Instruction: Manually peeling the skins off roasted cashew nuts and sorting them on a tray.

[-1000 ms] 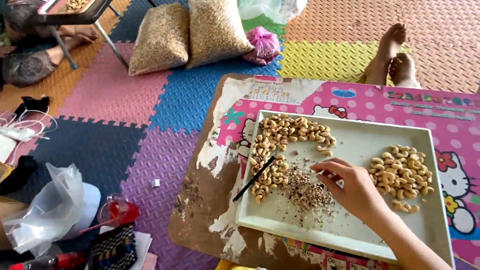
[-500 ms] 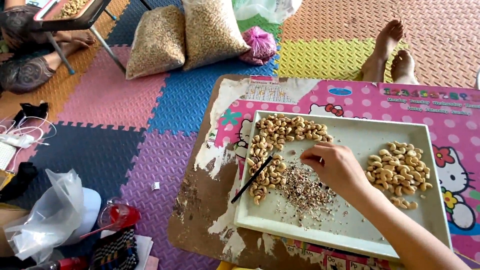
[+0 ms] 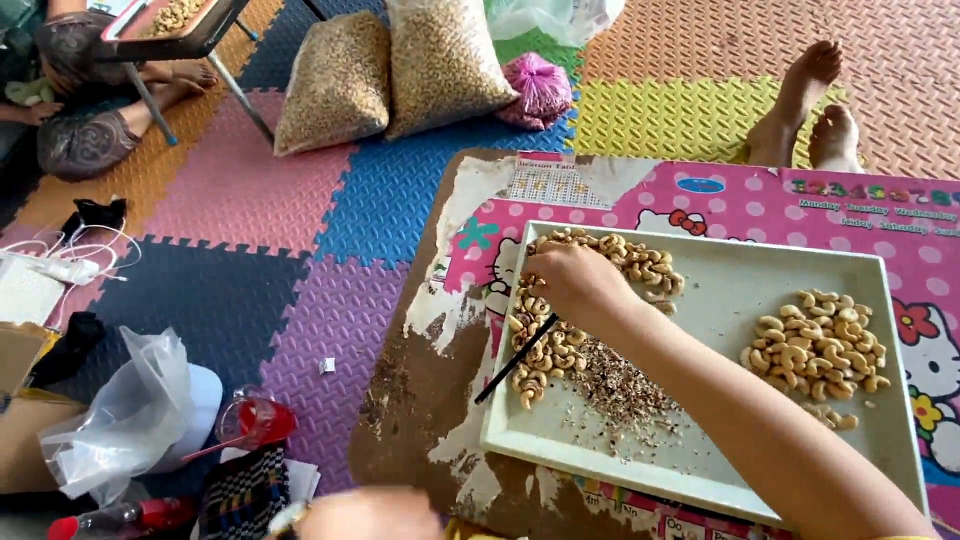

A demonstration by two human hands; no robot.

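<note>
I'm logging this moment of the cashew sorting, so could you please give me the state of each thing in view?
Right hand: reaching across, resting on the left cashew pile.
Left hand: blurred at the bottom edge; grip unclear.
Right cashew pile: lying apart, untouched.
Black stick: lying over the tray's left rim.
Husk bits: scattered mid-tray.
Two sacks: full, on the floor mats.

We count one pale tray (image 3: 720, 290) holding two heaps of cashews (image 3: 815, 345), one dark stick (image 3: 515, 358) and one scatter of husk bits (image 3: 615, 385). Two full sacks (image 3: 395, 70) and one pink bag (image 3: 540, 88) lie on the floor mats.
</note>
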